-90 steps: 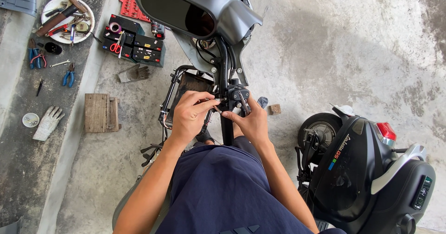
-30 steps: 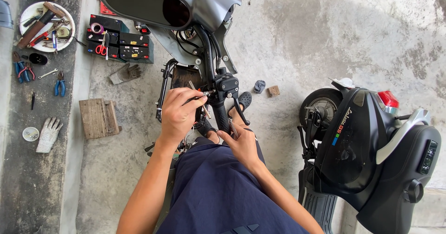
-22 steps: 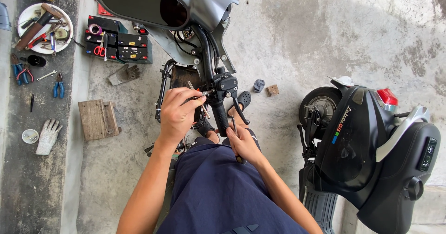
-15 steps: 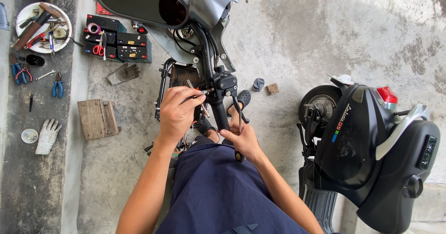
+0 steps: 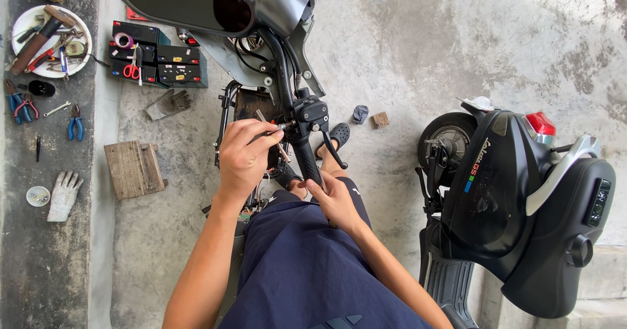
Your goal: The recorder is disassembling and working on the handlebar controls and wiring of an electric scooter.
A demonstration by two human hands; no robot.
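- Handlebar switch housing [image 5: 309, 112], black, sits at the top of a black grip [image 5: 305, 159] on a stripped scooter, centre of the view, just under the grey front cowl [image 5: 215, 2]
- Left hand [image 5: 243, 156] is pinched shut around a thin screwdriver [image 5: 271, 130], its tip touching the housing's left side
- Right hand [image 5: 334, 202] is curled under the lower end of the grip; whether the fingers fully close on it cannot be told
- Likely risk: the driver tip could slip off the small fastener and skid into the loose wiring [image 5: 251, 45] beside it, since the tool is held at a slant
- Likely risk: a freed screw could drop onto the concrete floor [image 5: 457, 42] and roll away
- Counted: two scooters, the stripped one and a black one [image 5: 516, 198] to the right; one brake lever [image 5: 334, 151]; one white tool plate [image 5: 46, 42]; one wooden block [image 5: 134, 169]; two work gloves, white [image 5: 64, 195] and grey [image 5: 166, 102]
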